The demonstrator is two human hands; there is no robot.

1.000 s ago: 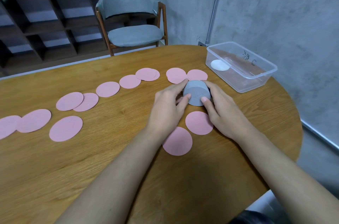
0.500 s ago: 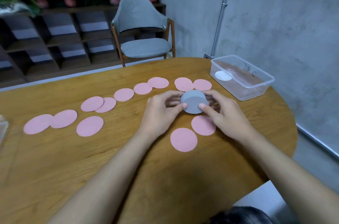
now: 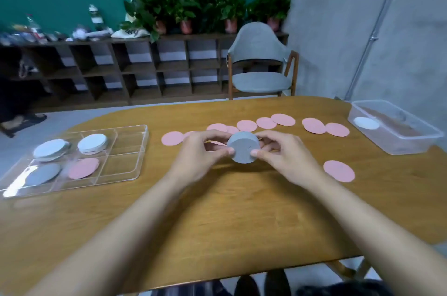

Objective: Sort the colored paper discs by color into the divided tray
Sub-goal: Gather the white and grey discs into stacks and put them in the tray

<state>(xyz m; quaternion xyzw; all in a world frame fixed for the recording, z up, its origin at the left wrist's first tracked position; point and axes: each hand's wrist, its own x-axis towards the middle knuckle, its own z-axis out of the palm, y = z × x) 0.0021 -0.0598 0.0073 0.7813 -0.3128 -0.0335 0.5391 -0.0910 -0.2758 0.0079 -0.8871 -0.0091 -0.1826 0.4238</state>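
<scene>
Both hands meet mid-tabletop (image 3: 229, 223) on one grey stack (image 3: 243, 148) of discs. L hand (image 3: 198, 160) pinches its left edge w/ thumb + fingertips; R hand (image 3: 287, 160) does the same on the right edge, so each grip is clenched on the stack. The stack is tilted, flat face toward cam, and looks just off the wood, w/ a shadow under it.

Tray (image 3: 141, 150) sits well to the left. Back-left section holds pale discs (image 3: 50, 149), back-middle white discs (image 3: 92, 143), front-left a grey disc (image 3: 42, 174), front-middle a pink disc (image 3: 83, 167).

Loose pink discs (image 3: 266, 123) run in a row behind the hands, some overlapping. One more pink one (image 3: 338, 171) lies apart, to the right of R hand.

Clear box (image 3: 396, 126) at far right edge, w/ a white disc (image 3: 366, 123) inside.
</scene>
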